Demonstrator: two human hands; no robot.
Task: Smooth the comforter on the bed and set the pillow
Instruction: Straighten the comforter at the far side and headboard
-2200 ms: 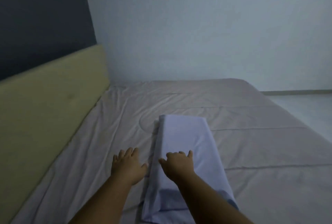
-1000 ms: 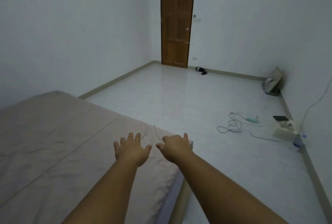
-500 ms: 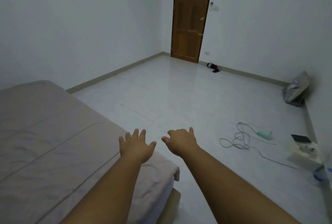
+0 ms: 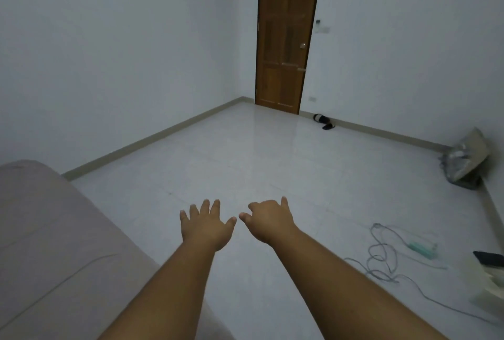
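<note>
The beige comforter (image 4: 54, 244) covers the bed at the lower left, lying fairly flat with a seam line across it. Both of my arms reach forward over the floor, off the bed's right edge. My left hand (image 4: 206, 223) is palm down with fingers spread and holds nothing. My right hand (image 4: 268, 221) floats beside it, fingers loosely bent and apart, also holding nothing. The pillow is out of view.
White tiled floor (image 4: 259, 165) stretches ahead to a brown wooden door (image 4: 285, 39). A tangled cable (image 4: 384, 255) and a power strip (image 4: 421, 247) lie on the floor at right, near a white box (image 4: 493, 282). A bag (image 4: 463, 159) leans on the right wall; dark slippers (image 4: 323, 121) sit by the door.
My view has swung right from the headboard and pillow to the bed's edge and the room. Both hands have left the pillow and comforter and now hover over the floor.
</note>
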